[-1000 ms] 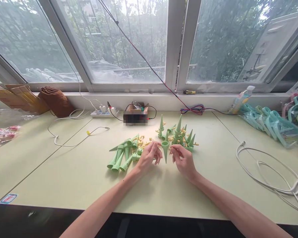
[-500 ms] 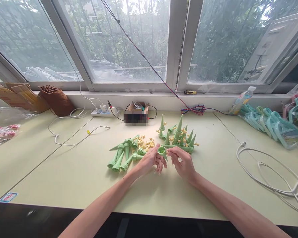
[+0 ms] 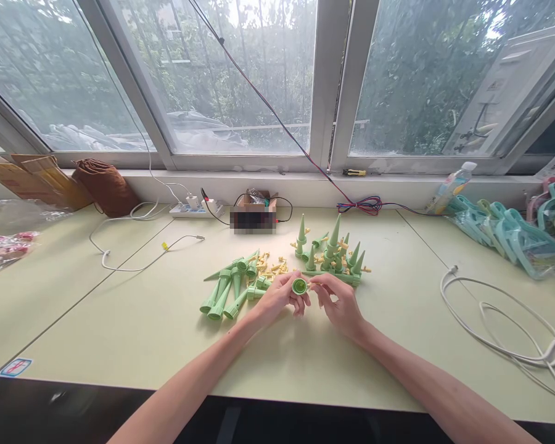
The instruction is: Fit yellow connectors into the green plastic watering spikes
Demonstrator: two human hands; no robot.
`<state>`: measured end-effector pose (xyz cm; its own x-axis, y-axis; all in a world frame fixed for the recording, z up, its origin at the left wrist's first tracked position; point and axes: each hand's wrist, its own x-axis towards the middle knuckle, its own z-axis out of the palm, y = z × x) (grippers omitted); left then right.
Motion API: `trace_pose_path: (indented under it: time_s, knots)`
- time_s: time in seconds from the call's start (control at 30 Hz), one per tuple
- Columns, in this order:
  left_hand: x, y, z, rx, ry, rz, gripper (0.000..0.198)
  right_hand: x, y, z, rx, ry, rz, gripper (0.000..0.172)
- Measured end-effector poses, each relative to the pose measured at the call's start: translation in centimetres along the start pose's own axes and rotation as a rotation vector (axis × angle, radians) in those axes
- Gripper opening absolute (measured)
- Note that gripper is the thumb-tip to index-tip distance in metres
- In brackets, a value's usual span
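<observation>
My left hand (image 3: 280, 296) is closed around a green plastic watering spike (image 3: 299, 286), its round hollow end facing me. Against the side of that spike, my right hand (image 3: 341, 303) pinches a small yellow valve (image 3: 311, 285), partly hidden by the fingertips. To the left lie several loose green spikes (image 3: 218, 302) beside a heap of small yellow valves (image 3: 272, 269). Beyond my right hand is a group of green spikes (image 3: 333, 237) with yellow valves in their sides, some upright and some lying down.
A power strip (image 3: 194, 211), a small cardboard box (image 3: 258, 200) and a brown pouch (image 3: 106, 188) line the back. White cables (image 3: 504, 308) coil at right, near bagged teal hangers (image 3: 513, 231) and a bottle (image 3: 453, 188). The table's front edge runs below my forearms.
The spike in my left hand has turned so its open end faces me more directly. My right fingers stay at its side, where the yellow valve now shows more.
</observation>
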<state>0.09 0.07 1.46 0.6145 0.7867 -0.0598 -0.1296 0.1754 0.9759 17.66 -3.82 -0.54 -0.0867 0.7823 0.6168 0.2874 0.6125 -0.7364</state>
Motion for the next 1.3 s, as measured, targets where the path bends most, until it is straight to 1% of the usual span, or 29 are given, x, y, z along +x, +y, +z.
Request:
trace_pose_path:
  time_s: [0.1, 0.27, 0.57, 0.73, 0.97, 1.1, 1.2, 1.3]
  knots:
    - [0.0, -0.03, -0.08, 0.028, 0.025, 0.026, 0.046, 0.12, -0.16, -0.03, -0.007, -0.008, 0.014, 0.017]
    - [0.04, -0.04, -0.16, 0.09, 0.09, 0.065, 0.04, 0.06, -0.12, 0.02, -0.002, -0.017, 0.058, 0.019]
    - [-0.26, -0.1, -0.1, 0.311, 0.17, 0.214, 0.037, 0.05, 0.36, 0.05, -0.014, -0.025, 0.117, 0.021]
    - [-0.28, -0.54, -0.07, 0.345, 0.187, 0.275, 0.04, 0.11, 0.36, -0.02, -0.011, -0.029, 0.133, 0.023]
    - [-0.33, -0.71, 0.03, 0.376, 0.234, 0.312, 0.053, 0.15, 0.42, -0.07, 0.003, -0.037, 0.158, 0.024]
    - [-0.33, -0.72, -0.05, 0.429, 0.246, 0.347, 0.053, 0.18, 0.45, -0.06, 0.02, -0.042, 0.172, 0.022]
    - [-0.35, -0.79, -0.19, 0.463, 0.268, 0.345, 0.055, 0.22, 0.46, -0.08, 0.026, -0.044, 0.175, 0.022]
    - [-0.36, -0.92, -0.4, 0.522, 0.278, 0.333, 0.05, 0.27, 0.41, -0.13, 0.024, -0.049, 0.174, 0.023]
